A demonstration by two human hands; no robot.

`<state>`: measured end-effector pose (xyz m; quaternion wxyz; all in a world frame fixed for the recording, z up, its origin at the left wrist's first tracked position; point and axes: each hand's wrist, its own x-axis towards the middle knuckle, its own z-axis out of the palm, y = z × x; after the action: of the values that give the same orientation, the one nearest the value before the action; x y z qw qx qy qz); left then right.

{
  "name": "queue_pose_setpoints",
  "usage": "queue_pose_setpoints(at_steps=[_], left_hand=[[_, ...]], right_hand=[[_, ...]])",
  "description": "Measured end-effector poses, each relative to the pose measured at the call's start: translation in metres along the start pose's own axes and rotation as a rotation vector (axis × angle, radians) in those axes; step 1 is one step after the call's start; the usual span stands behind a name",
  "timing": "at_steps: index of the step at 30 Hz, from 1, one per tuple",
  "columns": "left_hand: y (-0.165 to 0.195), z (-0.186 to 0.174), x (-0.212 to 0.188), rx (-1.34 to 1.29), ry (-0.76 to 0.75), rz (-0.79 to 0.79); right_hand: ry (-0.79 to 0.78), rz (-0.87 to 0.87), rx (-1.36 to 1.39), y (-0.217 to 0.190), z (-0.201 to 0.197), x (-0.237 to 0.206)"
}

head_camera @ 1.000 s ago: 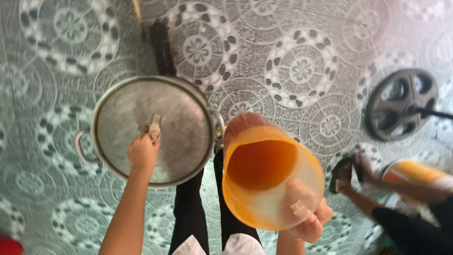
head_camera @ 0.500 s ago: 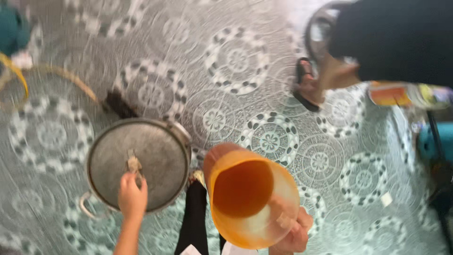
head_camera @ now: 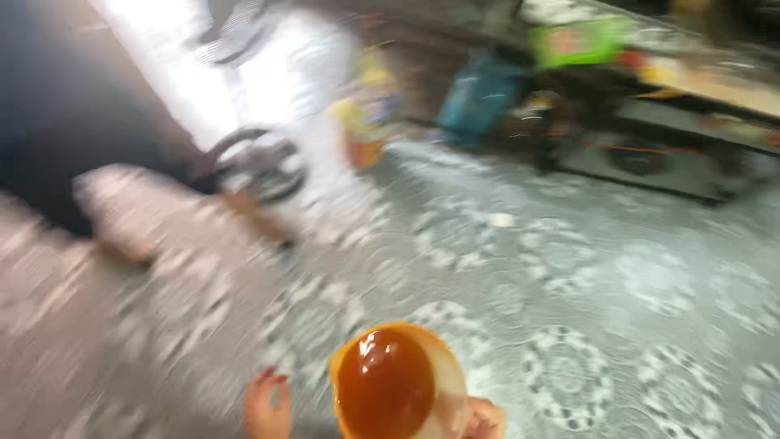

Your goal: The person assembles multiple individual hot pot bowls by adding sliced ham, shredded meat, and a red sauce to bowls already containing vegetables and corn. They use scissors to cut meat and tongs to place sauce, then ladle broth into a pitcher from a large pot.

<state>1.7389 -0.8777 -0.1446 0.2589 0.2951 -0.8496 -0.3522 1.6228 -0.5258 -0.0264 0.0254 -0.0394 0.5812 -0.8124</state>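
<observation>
The orange jug (head_camera: 398,382) is gripped by the right hand (head_camera: 484,419) above the patterned floor (head_camera: 617,293). The metal lid held a moment ago is gone from view; the left hand (head_camera: 266,406) is now seen released, empty.

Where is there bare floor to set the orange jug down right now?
The patterned floor ahead and to the right of the orange jug, held by the right hand, looks bare. The left hand is empty. The far wall is crowded with blurred clutter; upper left holds something dark and blurred.
</observation>
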Motion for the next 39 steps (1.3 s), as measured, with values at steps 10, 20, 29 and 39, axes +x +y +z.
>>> queue_pose_setpoints(at_steps=[10,20,29,39], left_hand=[[0.257,0.271,0.022,-0.253,-0.195,0.317],[0.467,0.505,0.156,-0.089,-0.325,0.427],[0.813,0.747,0.219,-0.419,-0.498,0.579],[0.869,0.955,0.329,-0.297,-0.457,0.400]], right_hand=[[0.549,-0.413,-0.124,-0.196,-0.269,0.105],[0.715,-0.594,0.087,-0.310,-0.473,0.284],[0.808,-0.629,0.080,-0.388,-0.598,0.529],[0.827,-0.474,0.158,-0.423,-0.755,0.841]])
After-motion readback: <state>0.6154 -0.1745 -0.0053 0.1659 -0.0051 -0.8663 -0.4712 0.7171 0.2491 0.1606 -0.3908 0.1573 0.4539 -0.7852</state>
